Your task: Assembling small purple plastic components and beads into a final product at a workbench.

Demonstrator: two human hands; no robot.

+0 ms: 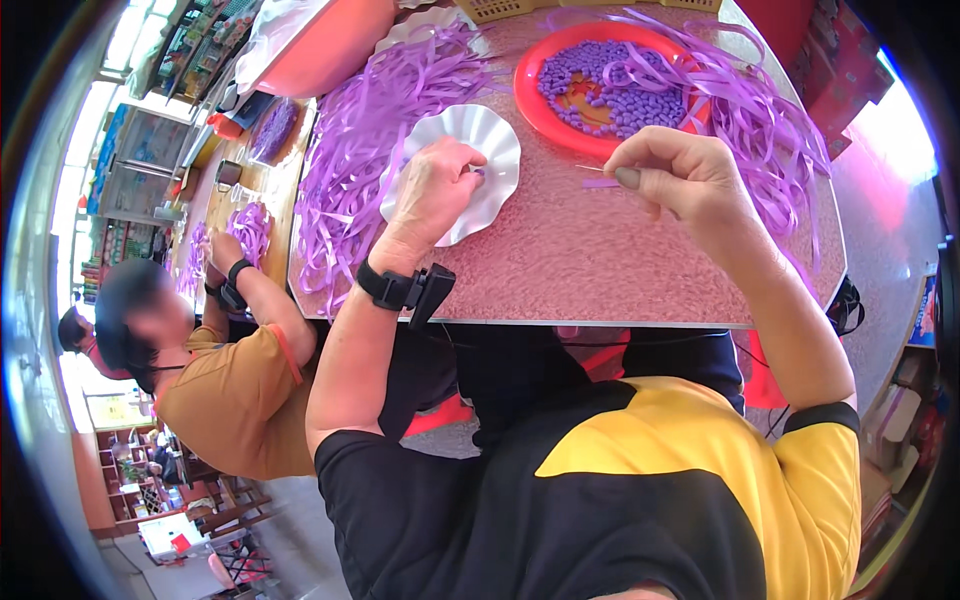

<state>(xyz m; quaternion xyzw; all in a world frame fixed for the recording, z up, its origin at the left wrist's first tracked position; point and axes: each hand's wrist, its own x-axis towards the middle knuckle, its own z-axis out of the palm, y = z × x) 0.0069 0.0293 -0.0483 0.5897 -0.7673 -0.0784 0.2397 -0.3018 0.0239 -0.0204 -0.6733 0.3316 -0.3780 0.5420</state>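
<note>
Over a white scalloped dish (490,212), my left hand (432,195) is closed, its thumb and forefinger pinched on a small purple bead (479,172) that barely shows. My right hand (690,175) is closed above the table, right of the dish and just below a red round plate (530,112). Its thumb and forefinger pinch a thin needle (592,167) pointing left. A short purple ribbon end (600,183) shows just under those fingertips; whether it is held is unclear. Many purple beads (640,122) lie in the red plate.
Loose purple ribbons (345,165) heap on the table's left, and more ribbons (785,150) trail over the plate and right side. A large pink basin (320,45) and yellow basket (500,8) stand at the back. A co-worker (235,400) handles purple ribbon at the left.
</note>
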